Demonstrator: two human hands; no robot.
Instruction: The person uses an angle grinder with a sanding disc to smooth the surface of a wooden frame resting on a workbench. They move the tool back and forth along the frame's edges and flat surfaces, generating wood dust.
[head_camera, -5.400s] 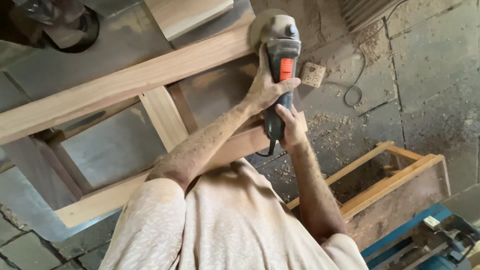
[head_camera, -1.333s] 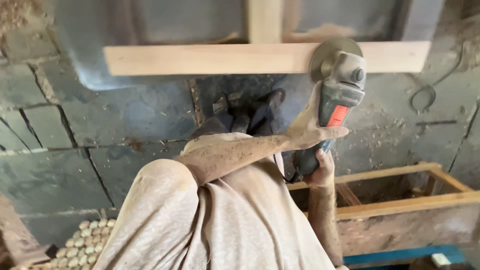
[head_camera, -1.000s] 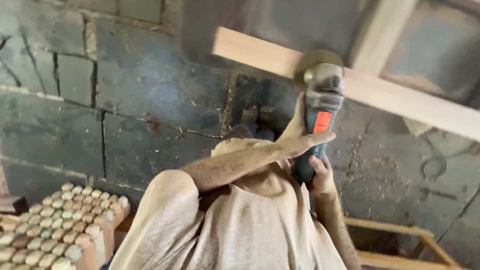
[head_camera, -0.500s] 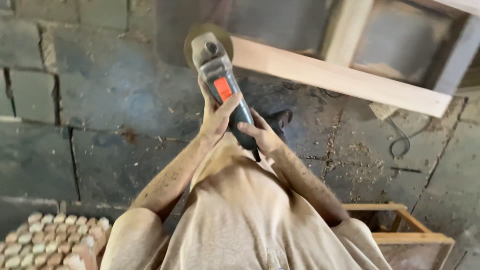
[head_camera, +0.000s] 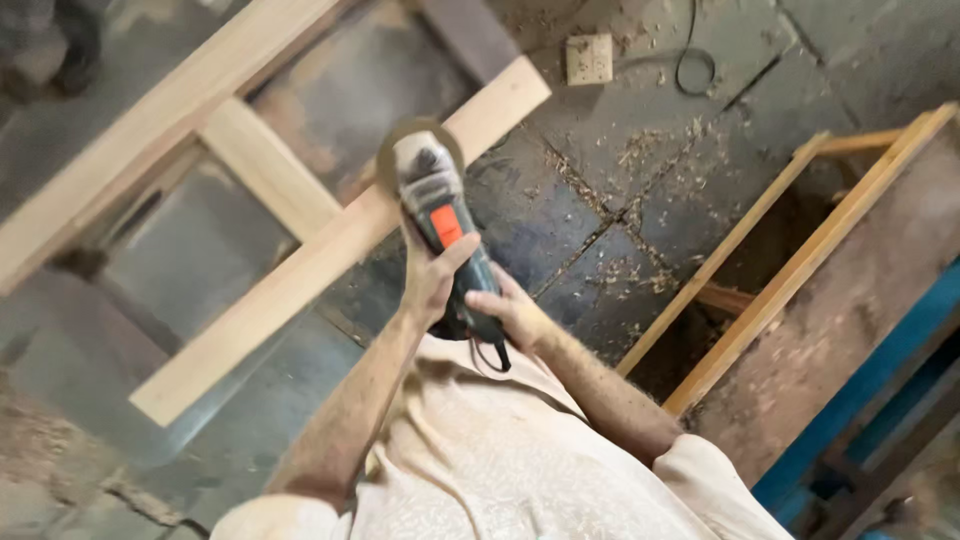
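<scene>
Both hands hold a dark angle grinder (head_camera: 440, 210) with an orange switch patch. My left hand (head_camera: 432, 280) wraps the body just below the switch, and my right hand (head_camera: 512, 315) grips the rear handle where the cord leaves. The round sanding disc (head_camera: 405, 140) lies against the near rail (head_camera: 300, 270) of a pale wooden frame. A cross piece (head_camera: 265, 180) joins that rail to a far rail (head_camera: 130, 140). My forearms are dusted with sawdust.
A wooden crate frame (head_camera: 780, 290) stands to the right beside a blue metal edge (head_camera: 860, 390). A pale power socket block (head_camera: 589, 58) with a looped cable (head_camera: 695, 65) lies on the stone floor among wood shavings (head_camera: 620, 260).
The view has swung, so the frame now runs diagonally from lower left to upper right. The grinder disc has moved from the rail's end to a spot further along it. Both hands keep their grip.
</scene>
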